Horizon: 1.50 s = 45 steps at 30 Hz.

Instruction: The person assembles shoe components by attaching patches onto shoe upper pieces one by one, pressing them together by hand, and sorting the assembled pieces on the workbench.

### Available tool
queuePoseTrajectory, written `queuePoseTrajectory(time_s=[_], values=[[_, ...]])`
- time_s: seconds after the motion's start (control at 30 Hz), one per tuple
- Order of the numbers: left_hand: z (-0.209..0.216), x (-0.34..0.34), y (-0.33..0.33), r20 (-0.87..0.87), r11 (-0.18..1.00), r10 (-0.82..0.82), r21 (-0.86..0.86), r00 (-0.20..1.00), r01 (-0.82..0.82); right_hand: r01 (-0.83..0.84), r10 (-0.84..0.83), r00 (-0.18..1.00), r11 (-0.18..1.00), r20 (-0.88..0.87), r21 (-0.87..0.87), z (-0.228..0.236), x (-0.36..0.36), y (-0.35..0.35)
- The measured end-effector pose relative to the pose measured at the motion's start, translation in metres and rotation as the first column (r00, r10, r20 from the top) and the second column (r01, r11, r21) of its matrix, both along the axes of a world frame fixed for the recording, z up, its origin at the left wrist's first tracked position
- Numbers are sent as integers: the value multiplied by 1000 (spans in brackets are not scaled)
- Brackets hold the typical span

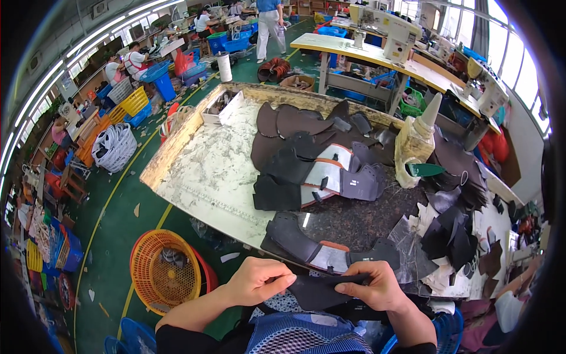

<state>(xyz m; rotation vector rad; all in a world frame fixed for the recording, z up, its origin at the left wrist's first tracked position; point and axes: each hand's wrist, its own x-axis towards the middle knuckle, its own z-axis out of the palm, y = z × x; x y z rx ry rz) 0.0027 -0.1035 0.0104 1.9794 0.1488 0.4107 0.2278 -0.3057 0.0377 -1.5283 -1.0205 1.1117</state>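
Bright, even light fills the room, coming from tall white-framed windows [519,66] at upper right, whose panes wash out, and long white ceiling tubes [88,45] at upper left. A small white glare streaks the dark speckled stone slab [336,220]. The bare hands [259,282] look fairly sharp; the flat black piece [318,293] between them shows little detail. Fisheye distortion bends straight edges toward a black rim, where things smear softly.
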Motion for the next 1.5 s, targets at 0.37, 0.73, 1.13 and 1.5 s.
queuePoseTrajectory(time_s=[0.37,0.73,1.13,1.5], values=[[11,42,-35,5,680,117,-730,993,-76,437,-396,886,887,-241,149,-21,-4,-15],[-16,102,-6,-154,765,-106,-644,982,-18,478,-476,875,879,-91,-1,-36,23,-18],[-23,117,30,-37,790,-444,455,895,411,36,-267,711,938,651,345,-63,31,-17],[-41,102,13,-139,835,-295,444,945,326,20,-275,651,938,707,346,-91,16,-6]])
